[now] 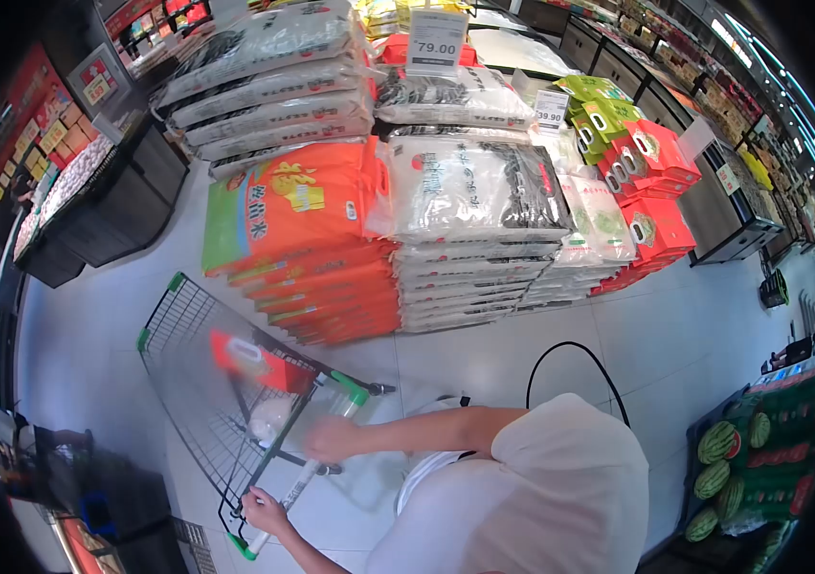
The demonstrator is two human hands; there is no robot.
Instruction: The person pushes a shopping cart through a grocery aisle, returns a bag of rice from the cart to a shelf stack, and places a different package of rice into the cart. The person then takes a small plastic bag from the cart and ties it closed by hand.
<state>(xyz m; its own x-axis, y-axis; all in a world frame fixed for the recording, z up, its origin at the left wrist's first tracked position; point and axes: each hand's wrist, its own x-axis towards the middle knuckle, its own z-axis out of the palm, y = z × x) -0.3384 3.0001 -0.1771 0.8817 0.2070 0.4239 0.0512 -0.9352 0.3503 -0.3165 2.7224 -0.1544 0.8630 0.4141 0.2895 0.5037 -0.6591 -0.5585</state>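
A shopping cart (192,383) of wire mesh with green corner pieces stands on the floor in front of me. My left hand (266,510) is wrapped round the near end of its handle (298,486). Higher up on the same handle lies my right hand (333,439), closed but blurred, so single fingers do not show. Inside the cart is a red bag (262,361) with a white carry grip, smeared by motion. Beside it sits a pale, rounded clear-plastic bundle (271,419) whose contents I cannot make out.
Ahead are stacked orange rice bags (302,215), white sacks (474,191) and red packs (656,234), with a price sign (437,43). A dark display bin (125,196) stands left, watermelons (718,443) lower right. A person (29,445) is at the lower left.
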